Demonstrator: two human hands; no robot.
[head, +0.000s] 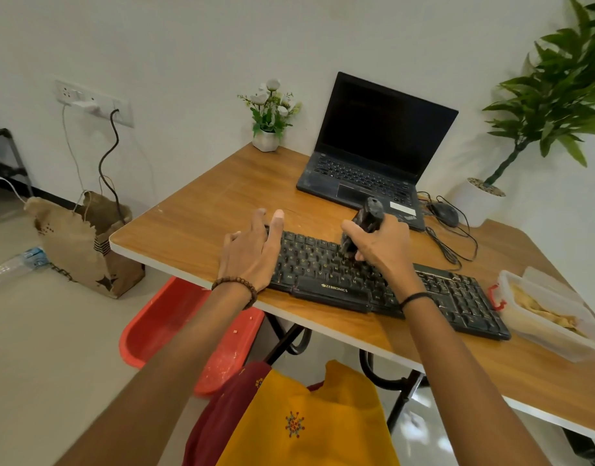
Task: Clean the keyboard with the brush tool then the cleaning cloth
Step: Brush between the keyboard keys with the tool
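A black keyboard (433, 290) lies slanted on the wooden table (195, 223), near its front edge. My right hand (381, 245) grips a dark brush tool (368, 218) upright, its lower end down on the keys in the middle of the keyboard. My left hand (252, 253) rests with straight fingers on the keyboard's left end, pressing it down. A yellowish cloth (538, 309) lies inside a clear plastic box (558, 341) at the table's right edge.
An open black laptop (376, 146) stands behind the keyboard, with a mouse (445, 213) and cables to its right. A small flower pot (267, 136) is at the back corner. A red chair (175, 331) sits under the table, a paper bag (84, 243) on the floor left.
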